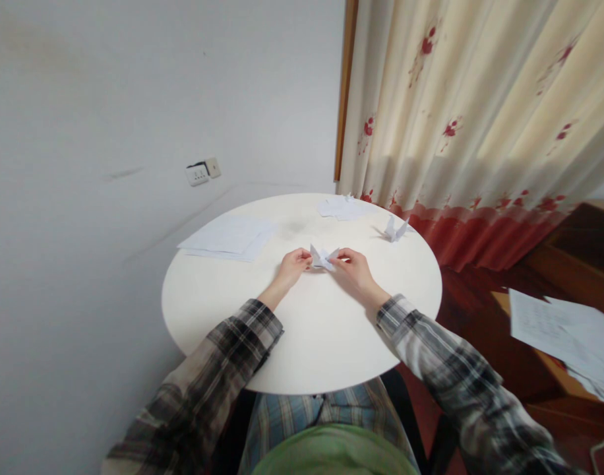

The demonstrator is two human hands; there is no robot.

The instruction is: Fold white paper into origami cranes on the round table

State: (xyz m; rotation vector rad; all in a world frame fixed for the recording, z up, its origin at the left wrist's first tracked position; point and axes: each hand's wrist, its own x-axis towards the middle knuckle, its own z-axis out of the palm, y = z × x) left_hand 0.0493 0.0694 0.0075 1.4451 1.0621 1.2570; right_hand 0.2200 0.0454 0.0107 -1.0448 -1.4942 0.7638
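A small white origami crane [322, 258] with its two wings raised is at the middle of the round white table [326, 330]. My left hand [295, 263] pinches its left side between closed fingers. On the opposite side, my right hand [354, 266] grips the right wing area with thumb and fingers. Whether the crane's underside touches the tabletop I cannot tell. A second folded paper crane [395, 229] stands farther back on the right, apart from my hands.
Stacked white paper sheets [230, 236] lie at the table's back left. More paper [340, 208] lies at the far edge. A wall with a socket [197, 174] borders the left, a flowered curtain [460, 132] the back right. Loose papers [564, 336] rest on furniture at the right.
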